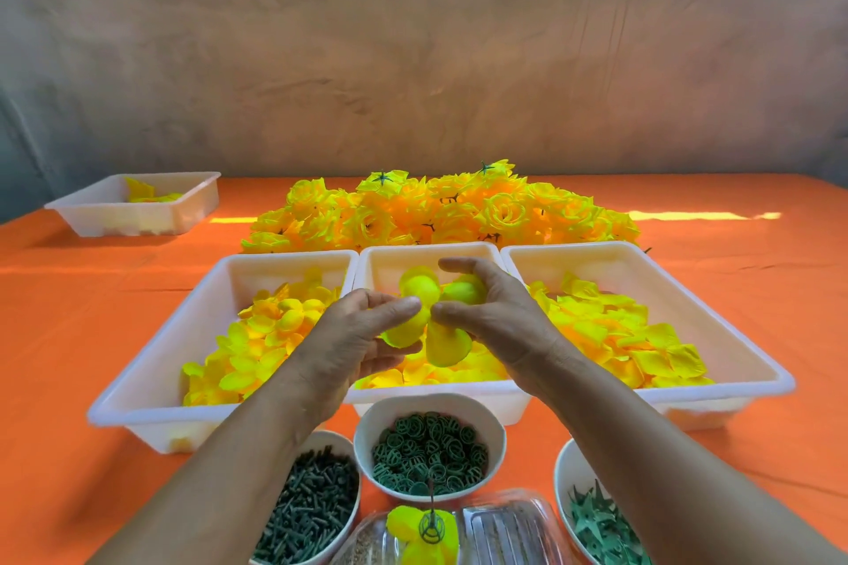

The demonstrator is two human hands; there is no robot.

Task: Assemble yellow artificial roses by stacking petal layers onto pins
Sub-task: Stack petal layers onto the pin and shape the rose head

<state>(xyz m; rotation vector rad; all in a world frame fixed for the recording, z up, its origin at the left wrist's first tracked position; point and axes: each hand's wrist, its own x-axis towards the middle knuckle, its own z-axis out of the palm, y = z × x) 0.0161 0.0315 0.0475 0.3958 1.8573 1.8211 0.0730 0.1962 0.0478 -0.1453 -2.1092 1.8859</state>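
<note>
Both hands hold one yellow petal layer (424, 317) above the middle white tray (431, 251). My left hand (367, 335) pinches its left lobe between thumb and fingers. My right hand (486, 312) grips the right lobes, thumb at the layer's centre. Near the bottom edge an upright pin (431, 514) with a green ring cage stands on a clear plastic stand (500, 528), with a small yellow petal layer (413, 530) on it.
Left tray (151, 362) and right tray (752, 362) hold loose yellow petals. Bowls in front hold dark green pins (307, 514), green rings (429, 450) and green star sepals (596, 528). Finished roses (440, 211) are piled behind. Another tray (133, 206) stands far left on the orange cloth.
</note>
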